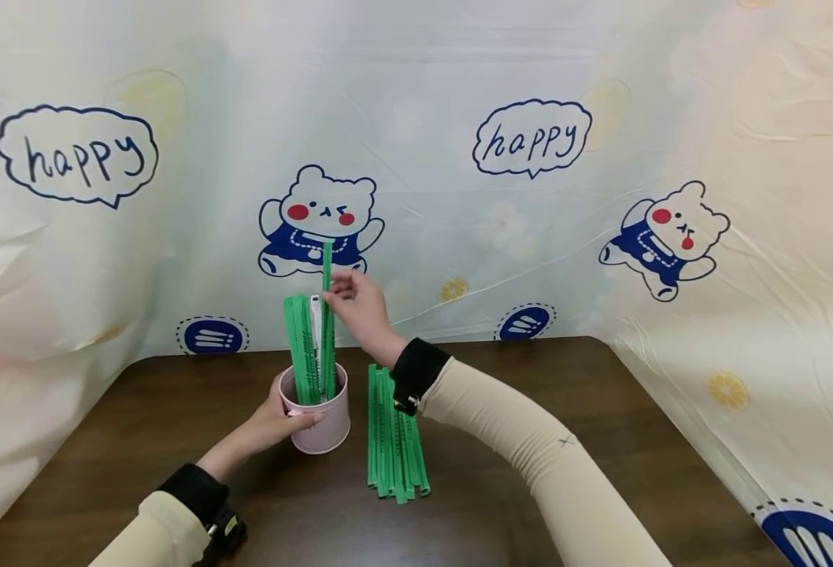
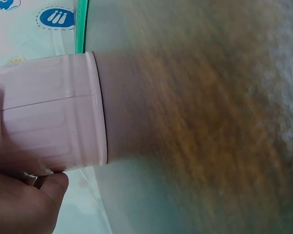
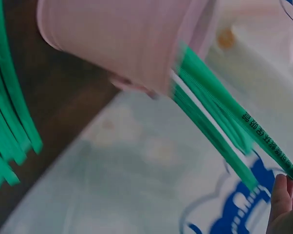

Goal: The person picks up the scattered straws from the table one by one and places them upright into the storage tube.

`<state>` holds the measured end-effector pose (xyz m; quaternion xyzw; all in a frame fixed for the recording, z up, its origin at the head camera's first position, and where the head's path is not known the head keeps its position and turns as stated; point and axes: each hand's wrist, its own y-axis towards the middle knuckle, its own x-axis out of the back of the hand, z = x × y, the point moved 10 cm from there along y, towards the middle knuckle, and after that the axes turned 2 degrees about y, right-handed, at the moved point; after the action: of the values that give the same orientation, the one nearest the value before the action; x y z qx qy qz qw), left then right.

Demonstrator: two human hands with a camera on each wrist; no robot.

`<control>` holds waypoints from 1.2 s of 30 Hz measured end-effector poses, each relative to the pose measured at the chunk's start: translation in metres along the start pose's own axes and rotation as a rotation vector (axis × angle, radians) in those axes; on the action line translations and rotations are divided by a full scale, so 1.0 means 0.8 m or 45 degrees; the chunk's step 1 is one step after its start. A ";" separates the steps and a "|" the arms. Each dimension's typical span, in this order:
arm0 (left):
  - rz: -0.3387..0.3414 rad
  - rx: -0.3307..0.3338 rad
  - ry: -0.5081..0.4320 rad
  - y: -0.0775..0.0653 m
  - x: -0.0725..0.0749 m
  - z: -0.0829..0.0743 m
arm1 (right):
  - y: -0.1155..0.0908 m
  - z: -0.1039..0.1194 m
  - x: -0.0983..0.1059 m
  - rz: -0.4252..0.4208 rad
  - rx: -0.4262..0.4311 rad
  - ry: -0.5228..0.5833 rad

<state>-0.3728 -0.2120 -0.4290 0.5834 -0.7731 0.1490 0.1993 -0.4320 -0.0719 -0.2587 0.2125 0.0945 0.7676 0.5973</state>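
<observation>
A pink metal bucket (image 1: 326, 429) stands on the table, holding several green-wrapped straws (image 1: 298, 339) and one white-wrapped straw (image 1: 315, 319). My left hand (image 1: 275, 419) grips the bucket's left side, thumb across its front; in the left wrist view the hand (image 2: 32, 202) is against the bucket wall (image 2: 44, 117). Above the bucket, my right hand (image 1: 361, 311) pinches a tall green-wrapped straw (image 1: 327, 268) between thumb and fingers. Its lower end is inside the bucket. In the right wrist view this straw (image 3: 263, 134) shows dark printed characters and slants out past the rim.
A loose bundle of green-wrapped straws (image 1: 394, 449) lies on the brown table (image 1: 530, 488), right of the bucket and under the right forearm. A printed cloth (image 1: 423, 157) with bears and "happy" bubbles hangs behind the table and along its sides.
</observation>
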 end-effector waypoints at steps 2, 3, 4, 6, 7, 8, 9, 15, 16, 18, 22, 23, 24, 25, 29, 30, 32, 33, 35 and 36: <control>0.011 0.002 0.008 0.000 -0.002 0.000 | -0.009 -0.014 -0.009 0.023 -0.018 -0.029; 0.014 0.001 0.011 0.000 -0.002 0.000 | -0.012 -0.021 -0.012 0.033 -0.027 -0.039; 0.017 0.002 0.008 0.000 -0.003 0.000 | -0.015 -0.027 -0.016 0.043 -0.034 -0.049; 0.017 0.001 0.001 0.000 -0.003 0.001 | -0.019 -0.039 -0.021 0.053 -0.048 -0.053; 0.020 0.004 0.003 0.000 -0.003 0.001 | -0.021 -0.044 -0.023 0.057 -0.051 -0.053; 0.021 0.007 0.002 0.000 -0.003 0.002 | -0.022 -0.049 -0.025 0.062 -0.052 -0.052; 0.018 0.011 -0.002 -0.001 -0.003 0.002 | -0.022 -0.053 -0.028 0.069 -0.053 -0.058; 0.013 0.013 0.002 -0.001 -0.001 0.003 | -0.034 -0.070 -0.040 0.134 -0.057 -0.110; 0.012 0.010 0.001 -0.001 -0.001 0.003 | -0.036 -0.072 -0.041 0.147 -0.058 -0.116; 0.010 0.008 0.004 -0.001 -0.001 0.002 | -0.040 -0.075 -0.042 0.162 -0.057 -0.130; 0.006 0.005 0.005 0.000 -0.001 0.001 | -0.045 -0.081 -0.039 0.173 -0.067 -0.152; 0.007 0.004 0.009 0.000 -0.001 0.001 | -0.045 -0.082 -0.036 0.171 -0.073 -0.155; 0.004 0.005 0.010 0.000 -0.001 0.000 | -0.045 -0.083 -0.034 0.171 -0.079 -0.159; 0.004 0.007 0.010 0.000 -0.001 0.000 | -0.045 -0.085 -0.029 0.168 -0.086 -0.162; 0.002 0.037 0.018 0.000 -0.001 0.001 | -0.044 -0.092 -0.005 0.141 -0.122 -0.177; 0.003 0.048 0.020 0.000 -0.002 0.002 | -0.043 -0.095 0.002 0.133 -0.135 -0.178; 0.008 0.066 0.022 -0.001 -0.002 0.004 | -0.042 -0.103 0.017 0.120 -0.167 -0.192; 0.009 0.073 0.017 -0.001 -0.003 0.004 | -0.042 -0.108 0.024 0.122 -0.184 -0.204; 0.014 0.077 0.019 0.000 -0.003 0.005 | -0.043 -0.122 0.038 0.130 -0.228 -0.228; 0.013 0.072 0.018 0.000 -0.003 0.005 | -0.044 -0.131 0.044 0.142 -0.252 -0.233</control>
<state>-0.3730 -0.2117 -0.4340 0.5837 -0.7702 0.1760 0.1875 -0.4540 -0.0171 -0.3585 0.2266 -0.0483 0.7825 0.5780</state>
